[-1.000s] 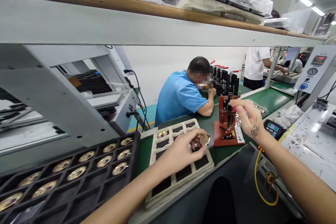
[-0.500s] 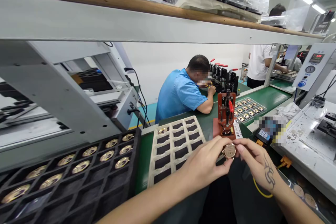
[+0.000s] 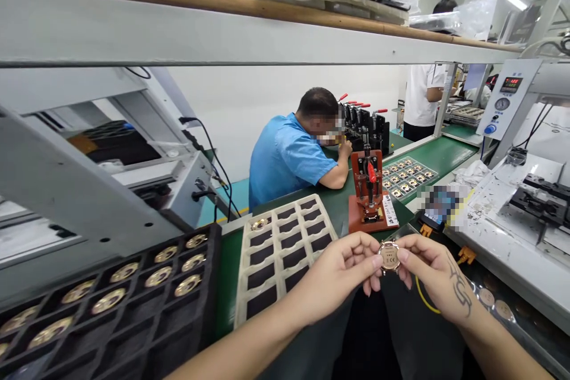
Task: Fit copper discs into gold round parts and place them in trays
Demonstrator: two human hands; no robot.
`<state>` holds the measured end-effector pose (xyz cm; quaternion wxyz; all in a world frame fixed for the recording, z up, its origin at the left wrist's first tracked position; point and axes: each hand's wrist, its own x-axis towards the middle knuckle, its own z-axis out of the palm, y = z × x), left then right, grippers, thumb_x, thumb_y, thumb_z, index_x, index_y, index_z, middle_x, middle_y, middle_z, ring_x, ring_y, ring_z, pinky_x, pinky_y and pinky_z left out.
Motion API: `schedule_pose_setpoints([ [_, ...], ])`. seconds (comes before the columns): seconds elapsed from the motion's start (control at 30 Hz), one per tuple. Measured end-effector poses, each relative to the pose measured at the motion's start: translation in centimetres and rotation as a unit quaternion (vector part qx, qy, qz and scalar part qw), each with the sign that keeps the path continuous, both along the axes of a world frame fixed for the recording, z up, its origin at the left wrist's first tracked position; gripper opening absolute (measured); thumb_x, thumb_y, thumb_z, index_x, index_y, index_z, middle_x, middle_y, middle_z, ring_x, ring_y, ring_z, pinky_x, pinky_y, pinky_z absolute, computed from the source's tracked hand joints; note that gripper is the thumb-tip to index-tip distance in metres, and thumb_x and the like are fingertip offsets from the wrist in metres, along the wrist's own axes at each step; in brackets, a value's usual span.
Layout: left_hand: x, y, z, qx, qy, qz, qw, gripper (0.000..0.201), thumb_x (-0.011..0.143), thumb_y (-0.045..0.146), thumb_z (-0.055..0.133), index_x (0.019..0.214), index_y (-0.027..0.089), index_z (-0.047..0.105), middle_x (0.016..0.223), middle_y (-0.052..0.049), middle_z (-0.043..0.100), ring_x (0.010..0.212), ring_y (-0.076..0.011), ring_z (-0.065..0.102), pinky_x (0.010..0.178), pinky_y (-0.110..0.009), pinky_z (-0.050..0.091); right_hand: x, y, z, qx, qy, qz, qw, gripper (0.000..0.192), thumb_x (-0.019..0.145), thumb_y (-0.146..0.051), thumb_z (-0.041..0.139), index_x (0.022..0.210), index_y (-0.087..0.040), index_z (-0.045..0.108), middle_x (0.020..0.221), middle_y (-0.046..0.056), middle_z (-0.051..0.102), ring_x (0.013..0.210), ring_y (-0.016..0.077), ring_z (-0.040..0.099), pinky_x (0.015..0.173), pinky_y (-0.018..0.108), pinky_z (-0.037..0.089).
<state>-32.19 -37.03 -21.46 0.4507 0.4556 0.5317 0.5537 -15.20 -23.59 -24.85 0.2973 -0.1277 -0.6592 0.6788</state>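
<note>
Both hands hold one small round gold-rimmed watch part between their fingertips, in front of the bench edge. My left hand pinches its left side and my right hand pinches its right side. Just beyond them stands a red hand press on the green belt. To the left lies a cream tray with dark pockets, one far pocket holding a gold part.
A black tray with several gold parts sits at the lower left. Another tray of parts lies past the press. A person in a blue shirt leans on the belt; another person in white stands farther back. A control box stands on the right.
My right hand left the press lever and came down to join my left hand on the round part. My left hand carried that part from above the cream tray toward me.
</note>
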Motion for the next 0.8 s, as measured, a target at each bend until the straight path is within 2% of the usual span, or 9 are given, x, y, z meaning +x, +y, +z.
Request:
schedule_pose_setpoints([
  [0.27,0.8,0.1,0.6,-0.01,-0.039,0.005,0.999,0.043,0.088,0.054,0.086,0.098,0.017,0.066,0.081,-0.001,0.072,0.073,-0.0166,0.07,0.067,-0.028,0.054,0.8,-0.4,-0.1,-0.043,0.014,0.011,0.999,0.031,0.099,-0.049,0.081,0.104,-0.019,0.085,0.072,0.002,0.074,0.062,0.0129,0.063,0.057,0.023,0.052],
  [0.5,1.0,-0.5,1.1,-0.011,-0.047,0.011,0.999,0.039,0.088,0.05,0.087,0.098,0.018,0.067,0.079,0.0,0.072,0.074,-0.0163,0.07,0.068,-0.028,0.054,1.2,-0.9,0.1,-0.042,0.012,0.014,0.999,0.028,0.1,-0.047,0.08,0.107,-0.019,0.085,0.075,0.003,0.076,0.065,0.0137,0.066,0.059,0.023,0.055],
  [0.8,0.9,-0.7,0.6,-0.006,-0.074,0.003,0.997,0.04,0.088,0.05,0.088,0.098,0.017,0.068,0.08,-0.001,0.073,0.07,-0.0148,0.069,0.066,-0.027,0.053,1.3,-1.3,0.4,-0.061,0.006,0.032,0.998,0.03,0.1,-0.049,0.079,0.106,-0.019,0.084,0.074,0.003,0.074,0.065,0.0153,0.064,0.059,0.026,0.053],
])
